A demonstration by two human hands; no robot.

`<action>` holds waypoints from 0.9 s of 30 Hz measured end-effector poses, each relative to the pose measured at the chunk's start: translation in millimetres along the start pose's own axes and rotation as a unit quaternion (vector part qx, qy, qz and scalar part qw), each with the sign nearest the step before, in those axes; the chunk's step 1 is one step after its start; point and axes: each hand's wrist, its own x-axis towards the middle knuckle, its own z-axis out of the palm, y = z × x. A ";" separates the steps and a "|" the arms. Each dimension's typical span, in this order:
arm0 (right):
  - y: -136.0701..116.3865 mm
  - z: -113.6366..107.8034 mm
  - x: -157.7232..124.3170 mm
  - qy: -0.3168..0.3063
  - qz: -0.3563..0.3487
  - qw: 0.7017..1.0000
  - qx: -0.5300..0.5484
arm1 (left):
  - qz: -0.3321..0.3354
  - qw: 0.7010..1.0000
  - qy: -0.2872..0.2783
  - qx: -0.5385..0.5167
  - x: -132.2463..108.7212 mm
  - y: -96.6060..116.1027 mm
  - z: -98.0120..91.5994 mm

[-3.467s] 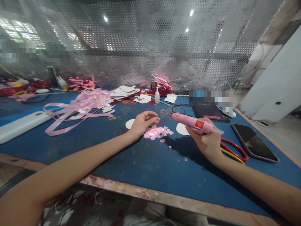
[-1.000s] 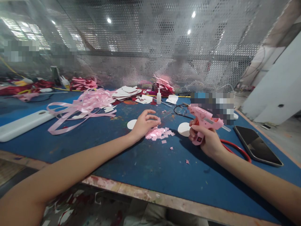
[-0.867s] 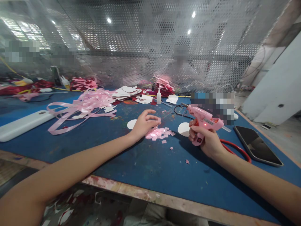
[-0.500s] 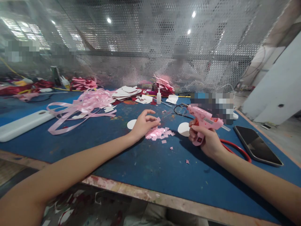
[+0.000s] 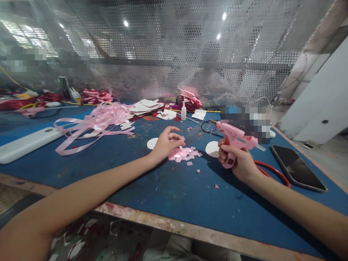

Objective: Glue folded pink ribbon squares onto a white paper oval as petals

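Right hand (image 5: 236,157): closed around the grip of the pink glue gun (image 5: 237,135).
Left hand (image 5: 169,142): half curled, thumb and fingertips pinching a small pink square (image 5: 183,138). Loose pink pieces (image 5: 179,155) lie just below these fingertips; a small white bottle (image 5: 183,113) stands beyond the hand.

I see the person's long, bare left arm (image 5: 103,181) extended from 8 o'clock, bent at the elbow, its bare left hand (image 5: 165,143) aimed toward 2 o'clock, index finger arched above a pinch of thumb and fingertips. The bare right forearm (image 5: 296,206) slants from 4 o'clock toward 10, wrist nearly straight, the bare right hand (image 5: 240,159) curled in a grip.
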 end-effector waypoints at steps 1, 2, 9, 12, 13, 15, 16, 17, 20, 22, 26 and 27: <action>-0.2 0.1 -0.2 0.000 0.000 1.000 -0.001 | -0.002 1.000 -0.002 0.002 0.3 0.0 -0.1; -0.3 0.2 -0.3 0.000 0.001 1.000 -0.002 | -0.004 1.000 -0.005 0.004 0.6 -0.2 -0.2; -0.6 0.7 -0.3 0.004 0.002 1.000 -0.008 | -0.015 0.999 -0.028 0.009 0.5 -0.7 -0.3; -0.5 0.5 -0.4 0.004 0.003 1.000 -0.007 | -0.019 1.000 -0.021 0.000 -0.1 0.6 0.0; -0.5 0.4 -0.5 0.004 0.003 1.000 -0.007 | -0.021 1.000 -0.018 -0.001 -0.3 1.0 0.2; -0.6 0.3 -0.9 0.004 0.004 1.000 -0.008 | -0.028 1.000 -0.013 -0.004 -0.6 1.7 0.4; -0.6 0.3 -1.1 0.004 0.004 1.000 -0.008 | -0.033 0.999 -0.012 -0.005 -0.7 2.0 0.5; -0.5 0.3 -1.2 0.004 0.004 1.000 -0.010 | -0.037 0.999 -0.012 -0.007 -0.9 2.1 0.5; -0.3 0.5 -1.1 0.002 0.006 1.000 -0.016 | -0.037 0.999 -0.019 -0.005 -1.1 1.8 0.5; 0.0 0.6 -0.9 0.001 0.006 1.000 -0.021 | -0.029 0.999 -0.027 0.001 -0.9 0.9 0.5; 0.3 0.7 -1.0 0.002 0.001 1.000 -0.029 | -0.021 0.999 -0.032 -0.006 -0.5 -0.4 0.7; 0.3 0.7 -1.1 0.001 0.000 0.999 -0.032 | -0.021 0.999 -0.032 -0.010 -0.6 -0.3 0.8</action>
